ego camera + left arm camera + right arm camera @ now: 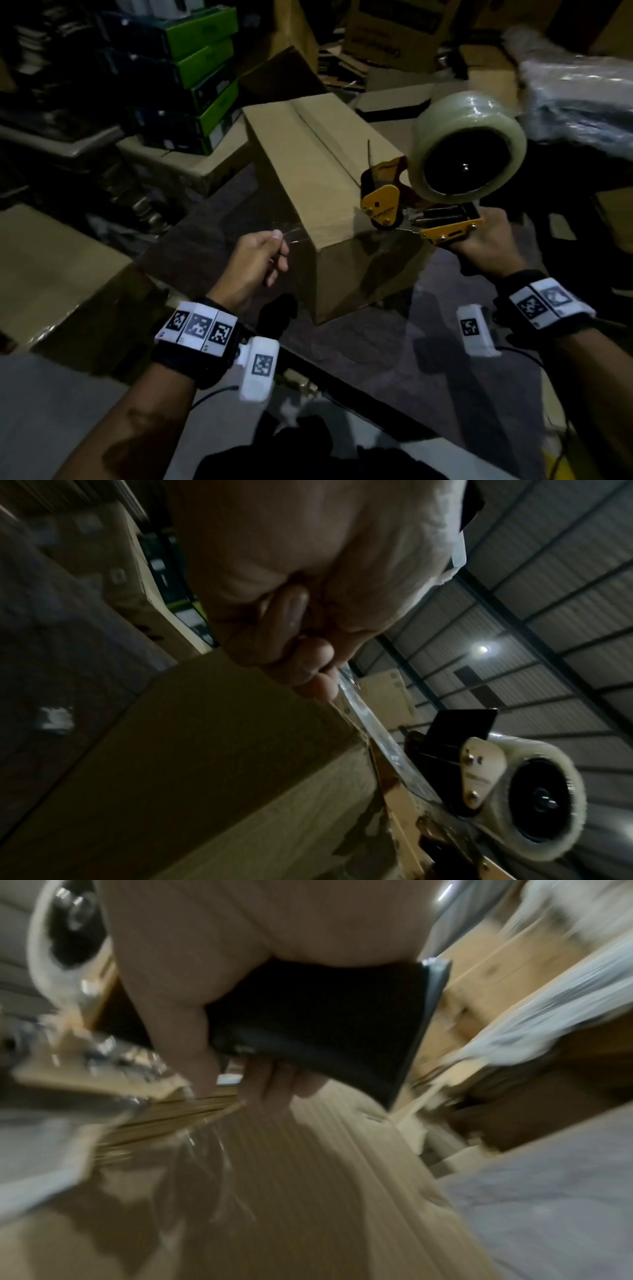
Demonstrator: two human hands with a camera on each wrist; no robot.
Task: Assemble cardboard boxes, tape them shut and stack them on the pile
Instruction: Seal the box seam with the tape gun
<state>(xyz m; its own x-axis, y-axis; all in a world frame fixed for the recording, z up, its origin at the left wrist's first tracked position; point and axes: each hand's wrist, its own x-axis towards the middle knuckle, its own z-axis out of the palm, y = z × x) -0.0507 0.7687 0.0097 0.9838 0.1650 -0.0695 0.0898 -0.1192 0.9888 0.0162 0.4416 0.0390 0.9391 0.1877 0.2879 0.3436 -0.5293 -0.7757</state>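
Observation:
A closed brown cardboard box (325,192) stands in the middle of the head view, its top flaps meeting in a seam. My right hand (486,233) grips the black handle (325,1026) of a yellow tape dispenser (387,205) with a clear tape roll (469,147), held over the box's near right corner. My left hand (279,245) pinches the free end of the clear tape strip (294,231), stretched across the near top edge. In the left wrist view the fingers (318,669) pinch the tape strip (369,729) beside the box (240,750). The right wrist view is blurred.
Green and dark cartons (202,68) are stacked at the back left. Flat cardboard (51,267) lies at the left, printed cartons (394,27) stand behind, and a plastic-wrapped bundle (575,92) sits at the right. The box rests on a dark surface (376,342).

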